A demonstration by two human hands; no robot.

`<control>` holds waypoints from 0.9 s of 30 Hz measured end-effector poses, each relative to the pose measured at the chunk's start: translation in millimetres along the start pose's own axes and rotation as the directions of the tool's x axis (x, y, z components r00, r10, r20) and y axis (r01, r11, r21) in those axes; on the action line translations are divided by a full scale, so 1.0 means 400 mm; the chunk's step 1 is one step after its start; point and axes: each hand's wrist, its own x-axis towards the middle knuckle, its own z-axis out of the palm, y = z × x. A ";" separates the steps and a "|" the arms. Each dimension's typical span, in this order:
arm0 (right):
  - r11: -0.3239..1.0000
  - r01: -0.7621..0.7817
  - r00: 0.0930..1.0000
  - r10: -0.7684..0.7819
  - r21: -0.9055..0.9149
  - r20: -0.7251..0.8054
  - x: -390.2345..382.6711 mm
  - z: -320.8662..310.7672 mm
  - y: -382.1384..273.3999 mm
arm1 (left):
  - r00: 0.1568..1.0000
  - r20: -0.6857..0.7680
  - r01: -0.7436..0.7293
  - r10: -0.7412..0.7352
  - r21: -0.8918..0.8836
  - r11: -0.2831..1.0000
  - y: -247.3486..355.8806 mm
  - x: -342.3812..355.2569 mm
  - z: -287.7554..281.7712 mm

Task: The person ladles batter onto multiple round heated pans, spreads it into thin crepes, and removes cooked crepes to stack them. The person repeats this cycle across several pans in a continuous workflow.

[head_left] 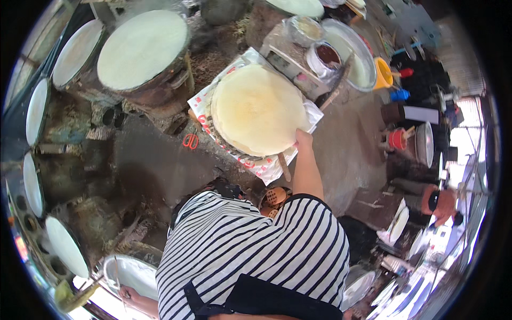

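My right hand grips the lower right edge of a pale, round, thin sheet lying on a stack of similar sheets. Beneath them are a red-patterned white cloth and a wooden stick jutting out below my hand. At the lower left, my left hand is closed on a thin pale stick, at the rim of a metal basin.
Round griddles on blackened stoves line the left and top. Red scissors lie left of the stack. At upper right are a basin of batter, a yellow bucket and a red bucket. Another person is at the right.
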 end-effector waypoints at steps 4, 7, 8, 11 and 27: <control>0.644 0.307 0.772 -0.599 -0.701 -0.212 -0.097 0.037 -0.067 | 0.996 -0.039 -0.073 0.076 0.074 0.995 -0.019 -0.076 -0.044; 0.258 0.683 0.401 -0.914 -0.683 0.056 -0.172 0.166 -0.044 | 0.965 -0.162 0.119 -0.205 -0.424 0.898 -0.241 -0.009 -0.043; 0.289 0.819 0.485 -0.810 -0.497 0.329 -0.163 0.270 -0.039 | 0.905 -0.248 0.102 -0.346 -0.663 0.741 -0.638 0.060 -0.118; 0.006 0.985 0.150 -0.534 -0.174 0.832 -0.491 0.588 -0.037 | 0.852 0.310 0.183 -0.422 -0.931 -0.315 -0.399 0.003 -0.076; -0.129 0.991 0.130 0.992 0.030 -0.005 -1.822 0.876 0.907 | 0.446 0.339 0.081 -0.828 -0.937 -0.340 -0.590 0.044 0.026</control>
